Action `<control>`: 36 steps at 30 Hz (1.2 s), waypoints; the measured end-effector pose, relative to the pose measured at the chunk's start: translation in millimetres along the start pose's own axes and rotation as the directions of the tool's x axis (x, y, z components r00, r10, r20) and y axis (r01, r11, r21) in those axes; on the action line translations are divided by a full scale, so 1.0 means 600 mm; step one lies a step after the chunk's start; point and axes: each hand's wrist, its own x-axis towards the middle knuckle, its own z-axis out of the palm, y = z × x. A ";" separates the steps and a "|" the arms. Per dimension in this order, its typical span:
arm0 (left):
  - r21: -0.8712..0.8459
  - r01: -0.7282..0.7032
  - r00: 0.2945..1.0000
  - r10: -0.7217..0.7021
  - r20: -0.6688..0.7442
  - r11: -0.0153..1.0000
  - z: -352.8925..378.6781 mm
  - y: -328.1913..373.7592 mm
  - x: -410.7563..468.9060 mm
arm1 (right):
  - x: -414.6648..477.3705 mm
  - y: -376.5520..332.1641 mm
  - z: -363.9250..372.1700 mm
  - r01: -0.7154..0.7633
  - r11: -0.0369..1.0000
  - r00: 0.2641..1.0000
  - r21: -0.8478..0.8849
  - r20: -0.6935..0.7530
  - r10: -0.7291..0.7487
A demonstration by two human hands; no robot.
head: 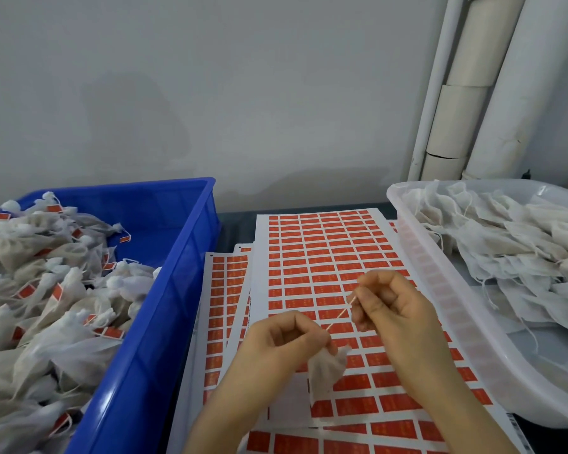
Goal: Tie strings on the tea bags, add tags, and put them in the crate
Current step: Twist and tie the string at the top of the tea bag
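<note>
left hand curled, pinches bag by its neck | right hand curled, pinches string pulled tight between both | crate left of left hand | tray right of right hand | tag sheets under both

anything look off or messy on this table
Nothing looks spilled or damaged. The tag sheets lie fanned askew rather than squared up, and the white tray overlaps their right edge. The tea bags heaped in the blue crate lie within its walls.
</note>
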 end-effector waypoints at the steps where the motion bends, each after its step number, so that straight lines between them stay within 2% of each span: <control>1: -0.028 0.007 1.000 -0.007 -0.013 1.000 0.002 0.000 0.001 | 0.003 0.005 0.000 -0.029 0.999 0.999 -0.021 -0.042 0.029; 4: -0.094 0.032 0.996 -0.040 -0.085 0.995 0.002 -0.003 0.003 | 0.010 0.016 -0.005 -0.151 0.978 0.978 -0.145 -0.169 0.126; 6: -0.149 0.054 0.985 -0.078 -0.156 0.987 0.002 -0.006 0.005 | 0.011 0.015 -0.011 -0.205 0.968 0.970 -0.148 -0.163 0.181; 9: -0.189 0.056 0.959 -0.105 -0.261 0.980 0.006 -0.008 0.008 | 0.003 0.004 -0.008 -0.204 0.970 0.978 -0.135 0.021 0.209; 12: -0.100 -0.016 0.950 -0.016 -0.312 0.995 0.010 -0.006 0.007 | -0.011 -0.002 0.018 -0.255 0.954 0.935 -0.159 0.210 0.285; 16: 0.065 -0.104 0.971 0.115 -0.210 0.992 0.016 -0.007 0.007 | -0.011 0.006 0.030 -0.361 0.933 0.903 0.000 0.249 0.350; 19: 0.159 -0.085 0.975 0.115 -0.188 0.984 0.021 -0.015 0.009 | -0.009 0.005 0.018 -0.411 0.901 0.880 0.140 0.320 0.352; 21: 0.175 -0.061 0.983 0.089 -0.161 0.983 0.021 -0.019 0.011 | -0.010 0.003 0.013 -0.409 0.893 0.885 0.187 0.319 0.339; 27: 0.175 0.040 0.995 -0.055 0.078 0.984 0.014 -0.014 0.010 | -0.011 0.005 0.020 -0.320 0.924 0.944 0.209 0.154 0.292; 31: 0.230 0.041 0.988 -0.074 0.136 0.972 -0.009 -0.013 0.003 | -0.015 -0.005 0.023 -0.133 0.983 0.982 0.124 0.151 0.113; 33: 0.186 0.053 0.997 -0.063 0.046 0.981 -0.015 -0.016 0.004 | -0.015 -0.007 0.018 -0.081 0.993 0.981 0.089 0.181 0.064; 35: 0.152 0.090 0.978 -0.059 -0.199 0.984 -0.020 -0.026 0.013 | -0.017 -0.007 0.017 -0.075 0.996 0.975 0.053 0.213 0.062; 36: 0.201 0.124 0.936 -0.046 -0.350 0.972 -0.022 -0.035 0.020 | -0.017 -0.007 0.017 -0.073 0.997 0.973 0.034 0.224 0.064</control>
